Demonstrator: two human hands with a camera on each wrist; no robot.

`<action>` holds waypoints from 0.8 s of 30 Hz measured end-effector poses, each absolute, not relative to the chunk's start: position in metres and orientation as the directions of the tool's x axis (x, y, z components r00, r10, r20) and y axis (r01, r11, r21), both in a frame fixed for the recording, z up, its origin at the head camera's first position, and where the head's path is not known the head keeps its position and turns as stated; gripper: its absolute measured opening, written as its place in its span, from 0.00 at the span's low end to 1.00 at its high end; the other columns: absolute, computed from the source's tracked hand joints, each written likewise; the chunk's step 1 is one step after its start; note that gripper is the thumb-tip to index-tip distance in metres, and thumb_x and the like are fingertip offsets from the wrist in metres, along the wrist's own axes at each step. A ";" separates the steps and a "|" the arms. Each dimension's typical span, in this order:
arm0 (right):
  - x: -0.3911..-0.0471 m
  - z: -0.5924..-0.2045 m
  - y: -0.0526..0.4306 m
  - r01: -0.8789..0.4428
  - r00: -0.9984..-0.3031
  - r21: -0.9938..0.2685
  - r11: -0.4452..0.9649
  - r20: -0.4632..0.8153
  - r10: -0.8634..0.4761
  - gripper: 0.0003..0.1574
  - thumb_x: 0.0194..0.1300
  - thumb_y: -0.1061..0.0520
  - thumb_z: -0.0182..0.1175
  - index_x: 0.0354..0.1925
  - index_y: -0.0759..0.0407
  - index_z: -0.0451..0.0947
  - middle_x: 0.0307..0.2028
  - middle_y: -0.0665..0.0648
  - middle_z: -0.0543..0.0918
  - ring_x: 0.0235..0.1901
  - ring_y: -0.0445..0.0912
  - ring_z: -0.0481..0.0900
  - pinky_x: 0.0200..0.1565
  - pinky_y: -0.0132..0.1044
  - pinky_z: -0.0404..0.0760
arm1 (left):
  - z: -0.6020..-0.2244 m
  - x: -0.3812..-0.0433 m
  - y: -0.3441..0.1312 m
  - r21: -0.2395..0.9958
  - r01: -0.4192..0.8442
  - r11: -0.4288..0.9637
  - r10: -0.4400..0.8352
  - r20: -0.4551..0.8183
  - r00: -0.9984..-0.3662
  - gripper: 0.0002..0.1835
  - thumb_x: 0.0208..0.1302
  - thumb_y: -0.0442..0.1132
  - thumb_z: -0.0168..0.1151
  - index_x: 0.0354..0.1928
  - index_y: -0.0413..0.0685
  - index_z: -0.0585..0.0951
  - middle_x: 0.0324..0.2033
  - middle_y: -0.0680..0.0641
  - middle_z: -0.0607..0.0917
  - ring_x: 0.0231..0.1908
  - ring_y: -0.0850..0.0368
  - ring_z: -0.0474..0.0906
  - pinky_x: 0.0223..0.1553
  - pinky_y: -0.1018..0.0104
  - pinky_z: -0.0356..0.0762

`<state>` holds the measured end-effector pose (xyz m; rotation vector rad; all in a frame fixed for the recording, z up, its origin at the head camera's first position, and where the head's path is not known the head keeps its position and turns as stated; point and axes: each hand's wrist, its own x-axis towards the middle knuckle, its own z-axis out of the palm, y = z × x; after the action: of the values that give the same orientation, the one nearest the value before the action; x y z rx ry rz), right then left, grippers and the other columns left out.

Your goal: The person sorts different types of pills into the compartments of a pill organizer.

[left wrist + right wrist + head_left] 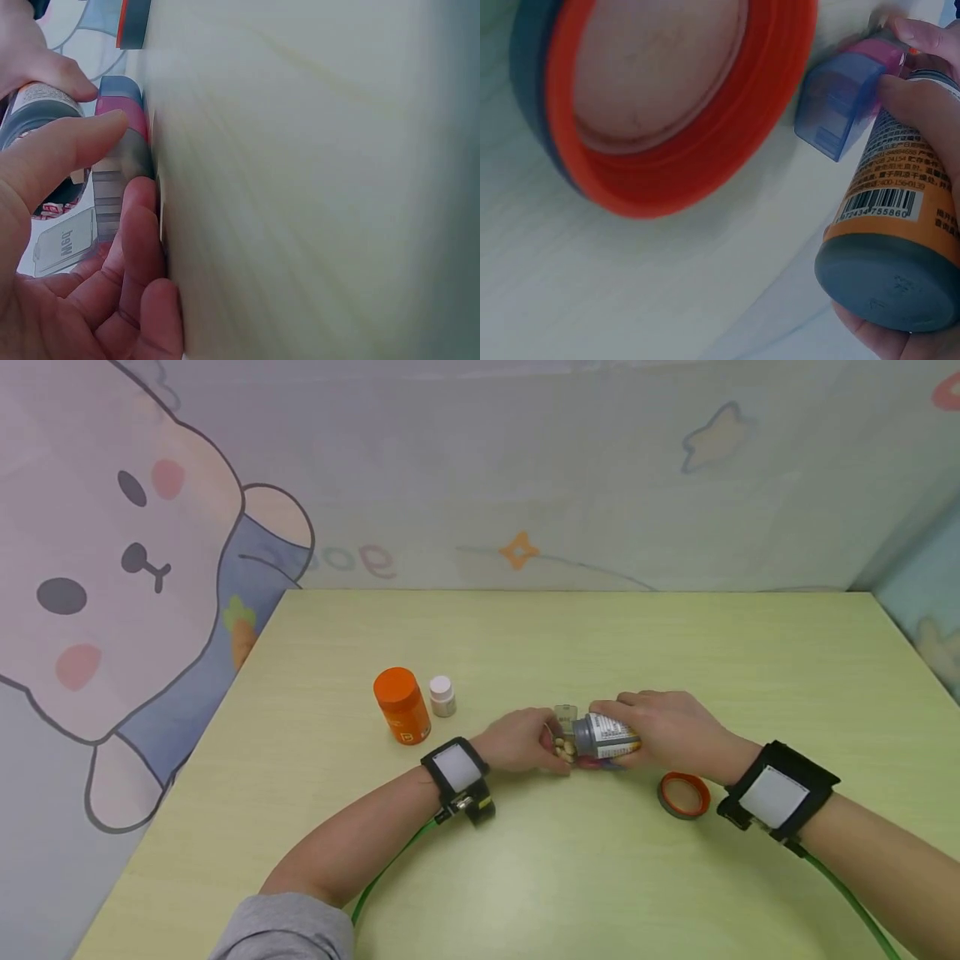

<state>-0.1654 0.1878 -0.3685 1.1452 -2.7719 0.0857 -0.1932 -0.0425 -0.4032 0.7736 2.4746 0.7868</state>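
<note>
My right hand (663, 727) grips a grey pill bottle (611, 737) with a white and orange label. The bottle lies tipped on its side, its mouth pointing left at a weekly pill organizer (109, 191). Around the organizer's near end curl the thumb and fingers of my left hand (521, 742). One clear lid (66, 241) stands raised, and yellowish pills (564, 750) show by the bottle's mouth in the head view. A blue compartment (836, 105) and a pink one appear at the organizer's other end, close beside the bottle in the right wrist view.
A grey cap with an orange-red inner rim (684, 796) lies upturned on the table, just below my right hand. To the left stand an orange jar (402, 706) and a small white-capped bottle (442, 696). A printed cloth backdrop (450, 460) rises behind the table.
</note>
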 end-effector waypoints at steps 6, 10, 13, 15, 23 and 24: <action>-0.160 -0.372 0.196 -0.638 -0.770 -0.184 0.748 0.190 -0.610 0.39 0.44 0.38 0.67 0.54 0.47 0.68 0.34 0.46 0.76 0.27 0.38 0.70 0.25 0.33 0.70 | -0.405 -0.193 -0.042 0.622 0.382 0.684 0.620 -0.219 -0.753 0.28 0.45 0.54 0.69 0.46 0.48 0.72 0.29 0.56 0.76 0.29 0.62 0.72 0.30 0.72 0.68; -0.148 -0.366 0.198 -0.568 -0.823 -0.349 0.746 0.202 -0.531 0.38 0.46 0.35 0.65 0.54 0.44 0.65 0.31 0.44 0.75 0.26 0.37 0.70 0.25 0.33 0.71 | -0.405 -0.193 -0.042 0.619 0.393 0.680 0.627 -0.213 -0.749 0.28 0.45 0.54 0.69 0.46 0.48 0.73 0.28 0.56 0.77 0.29 0.63 0.72 0.31 0.72 0.68; -0.136 -0.364 0.197 -0.547 -0.833 -0.481 0.685 0.230 -0.503 0.38 0.47 0.37 0.66 0.54 0.44 0.66 0.36 0.44 0.75 0.31 0.38 0.71 0.28 0.34 0.73 | -0.405 -0.193 -0.042 0.618 0.395 0.680 0.630 -0.217 -0.745 0.28 0.45 0.54 0.68 0.47 0.48 0.73 0.28 0.56 0.76 0.29 0.63 0.72 0.31 0.72 0.68; -0.127 -0.365 0.195 -0.563 -0.818 -0.549 0.617 0.263 -0.512 0.36 0.47 0.41 0.67 0.54 0.44 0.67 0.41 0.44 0.74 0.35 0.39 0.71 0.31 0.35 0.73 | -0.404 -0.193 -0.042 0.615 0.393 0.684 0.629 -0.223 -0.745 0.28 0.46 0.54 0.68 0.47 0.48 0.73 0.28 0.56 0.76 0.29 0.63 0.72 0.31 0.72 0.68; -0.099 -0.375 0.176 -0.525 -0.777 -0.749 0.405 0.227 -0.587 0.37 0.46 0.46 0.69 0.54 0.45 0.66 0.45 0.44 0.73 0.41 0.40 0.70 0.37 0.38 0.73 | -0.403 -0.192 -0.043 0.628 0.375 0.682 0.622 -0.228 -0.749 0.28 0.46 0.53 0.68 0.48 0.48 0.72 0.28 0.55 0.76 0.28 0.62 0.72 0.30 0.71 0.68; -0.097 -0.376 0.173 -0.508 -0.780 -0.758 0.408 0.204 -0.591 0.38 0.46 0.44 0.68 0.55 0.45 0.66 0.46 0.44 0.73 0.43 0.40 0.71 0.39 0.39 0.73 | -0.403 -0.192 -0.043 0.631 0.373 0.680 0.622 -0.227 -0.750 0.28 0.46 0.52 0.68 0.47 0.48 0.72 0.28 0.55 0.76 0.28 0.61 0.72 0.30 0.71 0.68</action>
<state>-0.0967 0.1735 -0.3760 1.0631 -2.7154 1.4062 -0.1925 -0.0431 -0.4033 0.7731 2.4661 0.7929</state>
